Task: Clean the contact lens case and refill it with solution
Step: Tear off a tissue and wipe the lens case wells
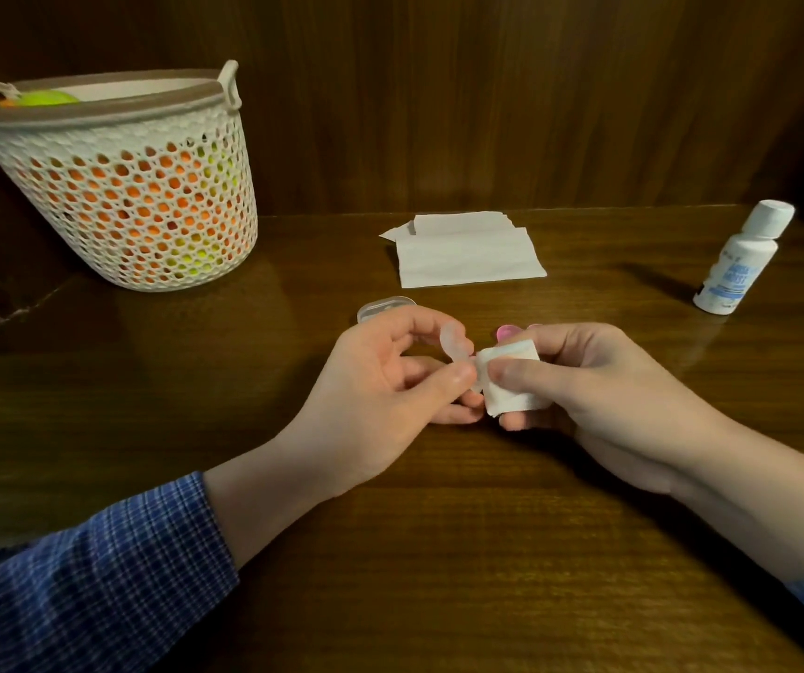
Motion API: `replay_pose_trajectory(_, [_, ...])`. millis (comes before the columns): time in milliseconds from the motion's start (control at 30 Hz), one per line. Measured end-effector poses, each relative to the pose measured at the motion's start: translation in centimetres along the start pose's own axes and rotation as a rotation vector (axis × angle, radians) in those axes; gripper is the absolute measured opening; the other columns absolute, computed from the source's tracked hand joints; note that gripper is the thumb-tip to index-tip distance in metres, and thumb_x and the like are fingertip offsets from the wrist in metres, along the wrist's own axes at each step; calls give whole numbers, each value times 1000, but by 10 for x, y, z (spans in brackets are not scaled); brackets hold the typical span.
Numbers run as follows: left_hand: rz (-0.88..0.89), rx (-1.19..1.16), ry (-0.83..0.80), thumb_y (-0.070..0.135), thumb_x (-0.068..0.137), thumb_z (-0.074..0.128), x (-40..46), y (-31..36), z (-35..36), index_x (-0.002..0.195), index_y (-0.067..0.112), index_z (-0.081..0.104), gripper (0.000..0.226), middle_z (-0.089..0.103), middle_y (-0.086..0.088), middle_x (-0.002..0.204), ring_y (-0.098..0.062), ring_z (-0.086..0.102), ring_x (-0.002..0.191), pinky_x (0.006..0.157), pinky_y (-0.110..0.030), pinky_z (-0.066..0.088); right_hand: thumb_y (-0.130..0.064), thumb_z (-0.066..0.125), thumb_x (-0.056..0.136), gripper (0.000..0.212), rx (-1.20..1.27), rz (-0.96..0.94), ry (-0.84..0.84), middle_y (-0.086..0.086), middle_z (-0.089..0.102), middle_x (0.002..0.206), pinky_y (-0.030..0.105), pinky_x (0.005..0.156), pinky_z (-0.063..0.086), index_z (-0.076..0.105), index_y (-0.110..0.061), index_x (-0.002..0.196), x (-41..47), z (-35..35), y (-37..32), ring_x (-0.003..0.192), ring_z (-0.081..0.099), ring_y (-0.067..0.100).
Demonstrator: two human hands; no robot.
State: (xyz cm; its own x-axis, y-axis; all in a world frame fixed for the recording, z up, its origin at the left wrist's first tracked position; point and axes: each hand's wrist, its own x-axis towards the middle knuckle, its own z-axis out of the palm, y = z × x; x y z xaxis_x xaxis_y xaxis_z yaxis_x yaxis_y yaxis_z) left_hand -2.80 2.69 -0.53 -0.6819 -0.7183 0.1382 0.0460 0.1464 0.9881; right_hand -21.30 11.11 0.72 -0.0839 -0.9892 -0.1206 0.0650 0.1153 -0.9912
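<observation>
My left hand (380, 381) pinches a translucent contact lens case (455, 342) just above the wooden table, at the middle of the view. My right hand (579, 381) presses a small folded white tissue (511, 376) against the case's right end. A pink cap (505, 331) lies on the table just behind my right fingers. A clear cap (383, 306) rests behind my left hand. The white solution bottle (742, 259) stands upright with its lid on at the far right.
A stack of white tissues (468, 252) lies flat behind my hands. A white mesh basket (137, 187) with orange and green contents stands at the back left. A dark wooden wall closes the table's back edge.
</observation>
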Motion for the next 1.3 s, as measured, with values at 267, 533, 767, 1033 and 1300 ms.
replay_pose_trajectory(267, [235, 232, 32, 0, 90, 72, -4, -7, 4, 113, 19, 63, 31, 71, 8, 108, -18, 74, 103, 77, -42, 65, -11, 79, 73, 7, 240, 155, 39, 3, 78, 84, 19, 54, 59, 82, -11, 80, 1, 2, -5, 68, 73, 10])
replay_pose_trajectory(533, [87, 166, -46, 1, 88, 73, -5, -5, 4, 111, 14, 64, 28, 73, -3, 106, -24, 78, 89, 76, -37, 65, -12, 81, 78, 3, -55, -138, 149, 10, 74, 81, 22, 62, 54, 79, -12, 78, 0, 1, -2, 71, 65, 16])
replay_pose_trajectory(767, [-448, -346, -244, 31, 85, 62, 7, 15, -3, 118, -1, 63, 46, 73, -17, 92, -27, 74, 84, 70, -32, 61, -22, 80, 82, 5, -579, -445, 183, -6, 76, 81, 20, 62, 57, 75, -23, 83, -3, -6, -4, 76, 72, 13])
replay_pose_trajectory(1033, [-413, -360, -335, 16, 83, 71, 7, 5, -10, 130, 0, 59, 51, 74, -15, 105, -25, 73, 98, 84, -34, 61, -30, 78, 83, 7, -506, -447, 129, -6, 78, 85, 24, 69, 59, 80, -26, 88, -3, -4, -5, 80, 73, 13])
replay_pose_trajectory(1300, [-154, -10, -199, 20, 88, 68, 5, -2, -6, 125, 27, 67, 37, 76, -1, 119, -21, 71, 114, 97, -37, 58, -26, 79, 78, 16, -51, -123, 77, 6, 80, 91, 21, 65, 57, 84, -17, 90, 0, -1, -3, 80, 73, 10])
